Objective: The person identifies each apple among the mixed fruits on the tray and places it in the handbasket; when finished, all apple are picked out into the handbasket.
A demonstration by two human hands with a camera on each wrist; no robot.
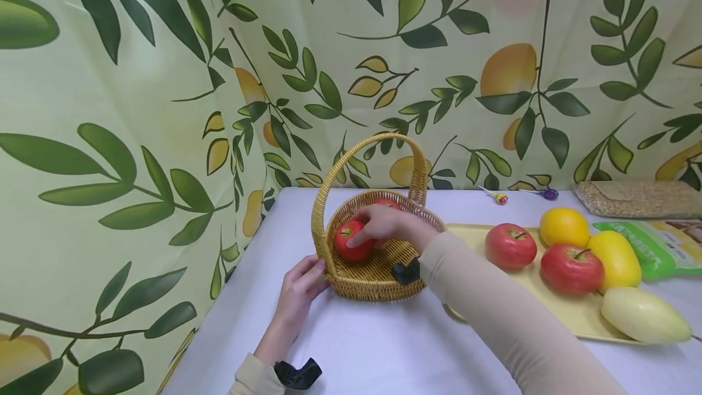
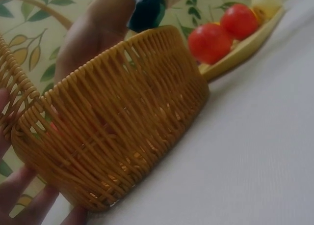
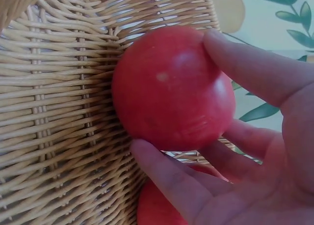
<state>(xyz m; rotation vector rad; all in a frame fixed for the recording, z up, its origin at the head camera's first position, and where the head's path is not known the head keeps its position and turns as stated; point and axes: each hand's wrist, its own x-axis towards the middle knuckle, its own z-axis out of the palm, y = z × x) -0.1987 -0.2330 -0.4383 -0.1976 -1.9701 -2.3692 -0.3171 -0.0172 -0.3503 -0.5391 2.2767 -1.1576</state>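
Observation:
My right hand [image 1: 386, 224] reaches into a heart-shaped wicker basket [image 1: 367, 290] and holds a red apple [image 3: 167, 92] between thumb and fingers, near the basket's left inner wall. Another red apple [image 1: 388, 203] lies in the back of the basket, partly hidden by the hand; in the right wrist view it shows below the fingers. At the left outer side, by the foot of the arched handle [image 1: 323, 200], my left hand [image 1: 300, 288] grips the basket. Its fingers [image 2: 22, 183] lie against the woven wall in the left wrist view.
Right of the basket, a yellow tray [image 1: 526, 297] bears two red apples [image 1: 511, 246], an orange [image 1: 565, 227], a yellow fruit [image 1: 616, 261] and a pale oblong fruit [image 1: 644, 316]. Behind lie two lollipops [image 1: 500, 198], a green packet [image 1: 652, 249] and a woven straw item [image 1: 636, 199]. Patterned cloth backs the table.

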